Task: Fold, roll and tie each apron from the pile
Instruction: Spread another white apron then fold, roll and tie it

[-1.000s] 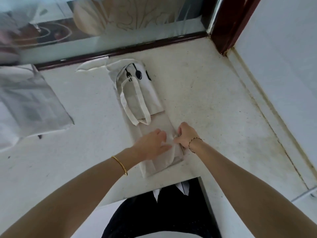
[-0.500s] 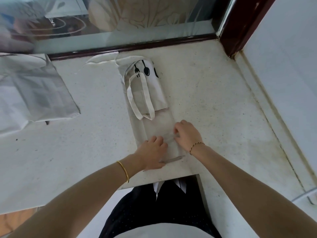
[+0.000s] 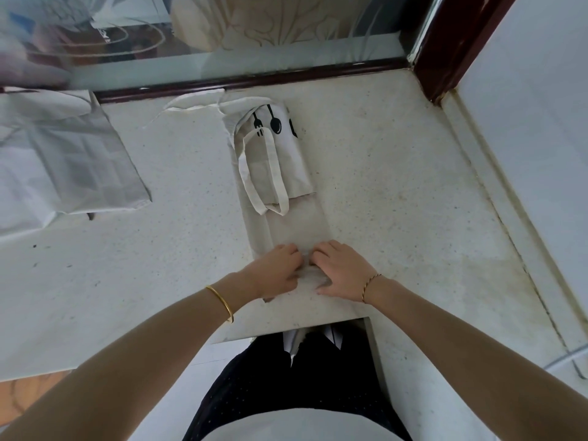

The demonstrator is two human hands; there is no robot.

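Note:
A cream apron lies folded into a long narrow strip on the pale counter, running away from me. Its far end shows black cutlery prints, with the neck loop lying on top and loose ties trailing to the far left. The strip's near end is rolled up under my hands. My left hand grips the left part of the roll with curled fingers. On the right part, my right hand has its fingers curled over the cloth.
A pile of more cream aprons lies at the left of the counter. A glass pane with a dark wooden frame bounds the far side, and a white wall rises on the right. The counter's cut-out near edge is just below my hands.
Both hands have come together at the strip's near end and turned it over into a small roll. The camera has tilted, so the apron sits lower in view.

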